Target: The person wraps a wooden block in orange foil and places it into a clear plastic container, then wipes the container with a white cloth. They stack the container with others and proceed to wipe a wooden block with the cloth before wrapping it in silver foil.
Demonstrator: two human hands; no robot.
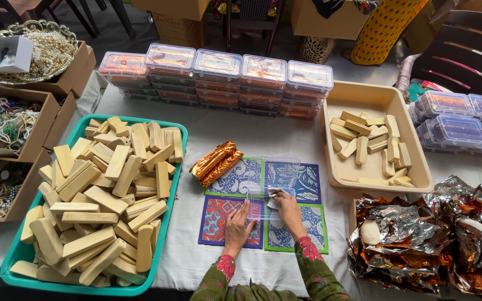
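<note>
Head view of a packing table. The left hand lies flat, fingers spread, steadying a clear plastic box that stands open on four patterned mats. The right hand pinches a small white cloth against the box's inner face. Just left of the box lie foil-wrapped bars, copper-coloured. A teal tray at left is heaped with pale wooden blocks; a beige tray at right holds far fewer of the same. Lidded clear boxes, filled, stand stacked in a row along the far edge. Crumpled foil sheets fill the near right corner. Cardboard boxes of beads flank the left side. A white cloth covers the table.
</note>
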